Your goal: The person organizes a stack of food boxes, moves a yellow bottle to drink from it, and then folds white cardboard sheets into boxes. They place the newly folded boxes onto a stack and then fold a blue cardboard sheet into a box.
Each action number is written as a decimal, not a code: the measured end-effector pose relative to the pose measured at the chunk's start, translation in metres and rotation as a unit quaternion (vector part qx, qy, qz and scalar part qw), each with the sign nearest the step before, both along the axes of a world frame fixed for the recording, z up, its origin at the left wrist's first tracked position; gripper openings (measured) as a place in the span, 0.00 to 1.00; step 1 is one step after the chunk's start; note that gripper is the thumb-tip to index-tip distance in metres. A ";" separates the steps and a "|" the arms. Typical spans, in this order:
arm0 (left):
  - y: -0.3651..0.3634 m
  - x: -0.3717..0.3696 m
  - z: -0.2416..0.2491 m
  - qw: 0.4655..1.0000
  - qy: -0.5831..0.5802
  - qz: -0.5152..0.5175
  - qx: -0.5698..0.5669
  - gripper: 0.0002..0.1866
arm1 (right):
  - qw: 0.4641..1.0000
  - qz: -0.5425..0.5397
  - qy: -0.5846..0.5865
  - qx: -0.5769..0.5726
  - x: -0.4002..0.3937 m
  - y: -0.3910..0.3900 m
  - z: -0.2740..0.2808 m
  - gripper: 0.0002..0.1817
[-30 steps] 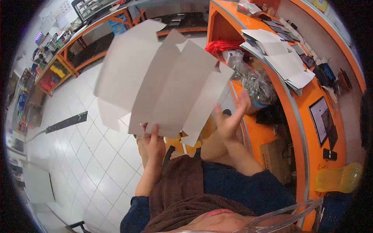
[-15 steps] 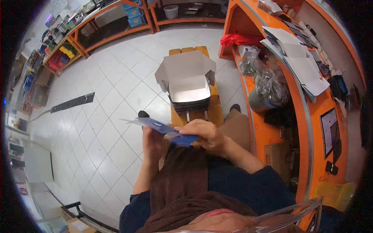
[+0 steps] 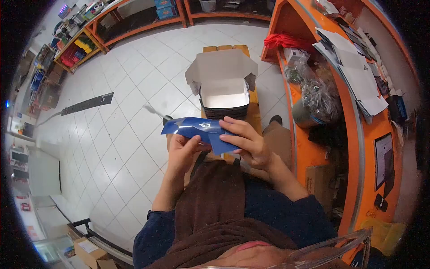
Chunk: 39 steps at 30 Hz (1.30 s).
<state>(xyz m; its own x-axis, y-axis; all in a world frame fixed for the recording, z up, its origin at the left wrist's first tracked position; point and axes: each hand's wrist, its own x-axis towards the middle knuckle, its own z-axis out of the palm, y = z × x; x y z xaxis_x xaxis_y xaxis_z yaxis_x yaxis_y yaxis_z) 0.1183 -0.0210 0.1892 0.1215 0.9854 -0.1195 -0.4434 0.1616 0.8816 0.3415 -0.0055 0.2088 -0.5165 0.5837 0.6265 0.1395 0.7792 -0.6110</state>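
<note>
A glossy blue folding carton [image 3: 195, 127] with a small white logo is held up between my hands, in front of the open box. My left hand [image 3: 182, 152] pinches its lower edge between thumb and fingers. At the other end, my right hand [image 3: 251, 141] grips it, fingers spread over the blue face beside a flap that hangs down. A pale grey flap sticks out past its upper left corner. Just beyond stands an open box [image 3: 224, 99] with a white inside and dark sides, its lid raised.
The box rests on a yellow wooden bench [image 3: 254, 105]. To the right runs an orange counter [image 3: 309, 150] with a bin of clear plastic [image 3: 313, 101], stacked white sheets [image 3: 356, 76] and a laptop [image 3: 383, 154]. A black strip [image 3: 87, 104] lies on the tiled floor.
The blue carton has been raised and turned so its printed face shows more fully. Both hands have moved up with it, and the right fingers have spread over its end.
</note>
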 end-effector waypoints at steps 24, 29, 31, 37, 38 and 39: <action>0.005 -0.010 0.025 0.661 0.561 0.063 0.495 0.19 | 0.997 -0.078 0.019 0.020 -0.002 0.003 0.002 0.13; 0.003 0.011 0.020 0.666 0.555 0.185 0.463 0.18 | 0.988 -0.140 0.052 0.044 -0.025 -0.008 -0.001 0.16; 0.009 -0.008 0.028 0.682 0.517 0.128 0.502 0.19 | 0.987 -0.133 0.091 0.007 -0.018 -0.007 -0.002 0.17; 0.005 -0.014 0.042 0.690 0.502 0.085 0.515 0.16 | 0.984 -0.108 0.140 -0.005 -0.009 -0.002 -0.009 0.18; 0.003 -0.002 0.035 0.674 0.525 0.128 0.503 0.14 | 0.985 -0.114 0.133 0.003 -0.013 -0.002 -0.009 0.18; 0.001 0.007 0.031 0.659 0.544 0.169 0.490 0.12 | 0.986 -0.115 0.121 0.015 -0.017 -0.002 -0.008 0.17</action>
